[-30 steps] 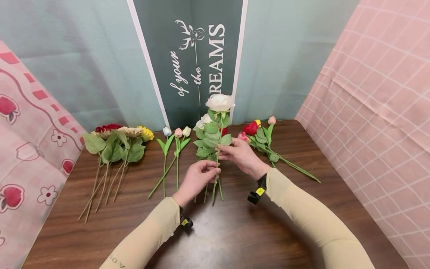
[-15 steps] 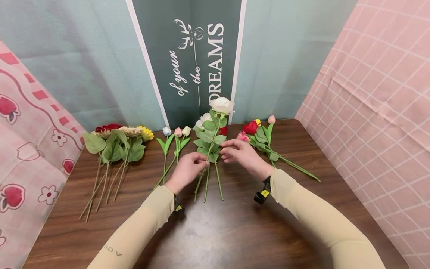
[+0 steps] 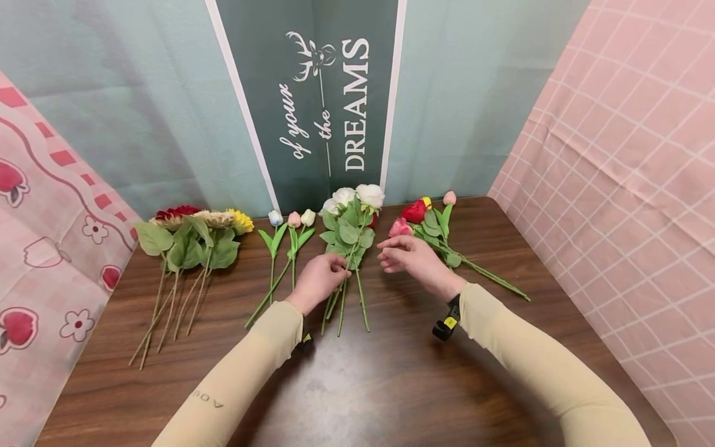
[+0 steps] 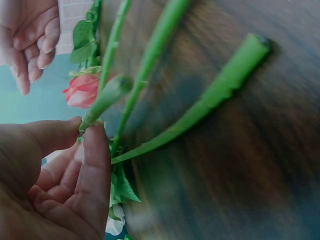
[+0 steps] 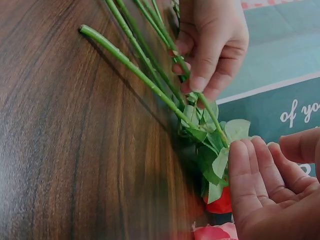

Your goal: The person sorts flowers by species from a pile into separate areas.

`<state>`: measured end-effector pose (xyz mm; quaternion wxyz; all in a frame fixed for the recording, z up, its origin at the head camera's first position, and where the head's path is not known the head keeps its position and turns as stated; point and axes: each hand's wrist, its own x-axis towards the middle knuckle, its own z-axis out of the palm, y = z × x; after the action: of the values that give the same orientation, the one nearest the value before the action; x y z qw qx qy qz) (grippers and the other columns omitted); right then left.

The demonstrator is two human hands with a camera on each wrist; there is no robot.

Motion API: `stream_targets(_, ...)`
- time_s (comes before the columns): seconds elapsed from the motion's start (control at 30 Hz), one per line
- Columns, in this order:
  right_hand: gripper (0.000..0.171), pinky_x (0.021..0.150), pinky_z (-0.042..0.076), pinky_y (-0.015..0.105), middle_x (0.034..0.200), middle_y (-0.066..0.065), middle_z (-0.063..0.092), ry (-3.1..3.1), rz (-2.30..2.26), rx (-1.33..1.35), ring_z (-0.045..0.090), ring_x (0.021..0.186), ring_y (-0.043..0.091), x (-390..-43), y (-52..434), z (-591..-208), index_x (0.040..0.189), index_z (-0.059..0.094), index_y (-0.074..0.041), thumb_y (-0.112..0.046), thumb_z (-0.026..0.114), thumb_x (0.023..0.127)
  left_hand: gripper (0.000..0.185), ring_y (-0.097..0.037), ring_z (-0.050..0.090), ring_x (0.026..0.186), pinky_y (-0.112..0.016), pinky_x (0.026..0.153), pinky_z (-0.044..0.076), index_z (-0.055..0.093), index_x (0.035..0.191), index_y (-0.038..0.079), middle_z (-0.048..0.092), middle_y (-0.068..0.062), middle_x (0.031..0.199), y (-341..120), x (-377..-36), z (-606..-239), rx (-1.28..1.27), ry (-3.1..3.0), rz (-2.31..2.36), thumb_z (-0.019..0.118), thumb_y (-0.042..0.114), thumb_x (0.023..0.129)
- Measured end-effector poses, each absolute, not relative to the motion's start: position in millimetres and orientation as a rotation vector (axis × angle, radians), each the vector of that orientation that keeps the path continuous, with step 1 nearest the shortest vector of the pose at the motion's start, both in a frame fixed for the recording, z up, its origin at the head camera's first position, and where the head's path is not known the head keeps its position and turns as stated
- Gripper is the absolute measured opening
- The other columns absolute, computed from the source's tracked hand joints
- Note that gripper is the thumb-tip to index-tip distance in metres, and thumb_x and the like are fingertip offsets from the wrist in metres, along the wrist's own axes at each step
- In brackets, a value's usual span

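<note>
While lying on the dark wooden bench (image 3: 391, 385), white artificial rose stem (image 3: 339, 292) pinched by left hand (image 3: 319, 278) fingers; right hand (image 3: 410, 259) beside, fingers relaxed, holding nothing.

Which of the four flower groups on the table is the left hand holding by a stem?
The white roses, third group from the left: the left hand pinches one of their stems; the other groups lie untouched.
</note>
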<state>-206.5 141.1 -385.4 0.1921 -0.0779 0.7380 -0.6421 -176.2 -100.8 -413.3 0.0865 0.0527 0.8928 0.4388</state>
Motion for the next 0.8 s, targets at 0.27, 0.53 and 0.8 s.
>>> stream_targets(0.27,0.033,0.085,0.06,0.038,0.124,0.038,0.06,2.07,-1.791,-0.193,0.065,0.11,0.046,-209.6,143.8,-391.1,0.129,0.06,0.009,-0.012,0.061,0.103,0.011,-0.018,0.058,0.078,-0.036,0.073,0.049,0.062,0.101,0.009,0.063,-0.002,0.088,-96.8,-173.6,-423.1,0.302,2.83,1.076,0.072,0.012,0.096)
stream_targets(0.53,0.037,0.086,0.06,0.038,0.124,0.037,0.061,2.074,-1.782,-0.195,0.065,0.111,0.046,-210.2,148.4,-395.0,0.133,0.056,0.013,-0.011,0.059,0.105,0.005,-0.02,0.06,0.087,-0.038,0.081,0.051,0.067,0.094,0.011,0.064,-0.002,0.091,-94.4,-172.9,-420.8,0.345,2.861,1.006,0.071,0.013,0.095)
stream_targets(0.8,0.036,0.087,0.06,0.039,0.123,0.035,0.062,2.084,-1.759,-0.191,0.064,0.112,0.047,-207.8,151.3,-395.3,0.132,0.057,0.012,-0.011,0.058,0.105,0.01,-0.018,0.061,0.083,-0.036,0.078,0.051,0.066,0.096,0.01,0.065,-0.001,0.088,-93.4,-171.3,-422.4,0.321,2.843,0.982,0.074,0.012,0.092)
